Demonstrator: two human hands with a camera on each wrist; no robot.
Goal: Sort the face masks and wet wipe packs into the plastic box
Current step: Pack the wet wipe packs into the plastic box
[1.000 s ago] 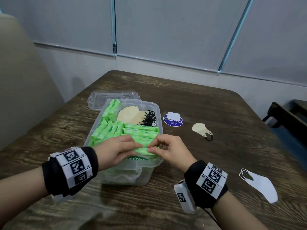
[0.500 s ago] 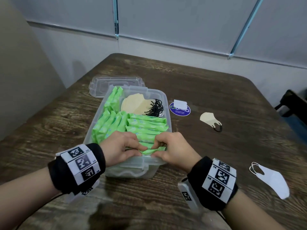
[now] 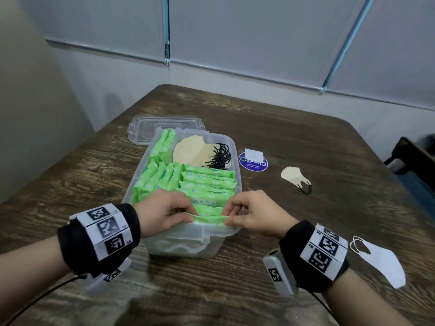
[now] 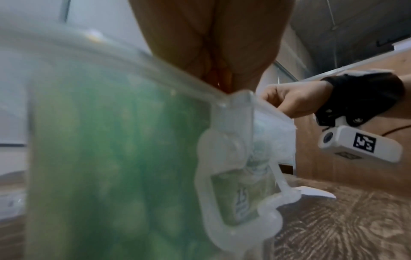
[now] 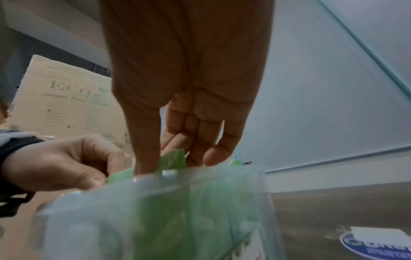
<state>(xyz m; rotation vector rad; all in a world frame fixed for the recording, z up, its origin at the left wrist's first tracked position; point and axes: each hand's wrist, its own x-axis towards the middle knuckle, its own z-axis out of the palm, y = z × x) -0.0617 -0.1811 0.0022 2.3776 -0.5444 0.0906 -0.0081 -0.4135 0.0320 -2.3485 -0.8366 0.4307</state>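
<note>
Both hands pinch a green wet wipe pack at the plastic box's near wall

The left hand (image 3: 162, 211) and right hand (image 3: 249, 214) grip the wet wipe pack (image 3: 208, 218), now lower in the plastic box (image 3: 237, 175) than before; a carton (image 5: 64, 98) behind the box reads "ECO"; a beige mask (image 3: 295, 178) lies right of the box.

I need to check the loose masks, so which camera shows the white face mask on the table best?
The head view: the white face mask lies whole on the table, right of the plastic box. The left wrist view catches only a white sliver, probably its edge; the right wrist view misses it.
</note>
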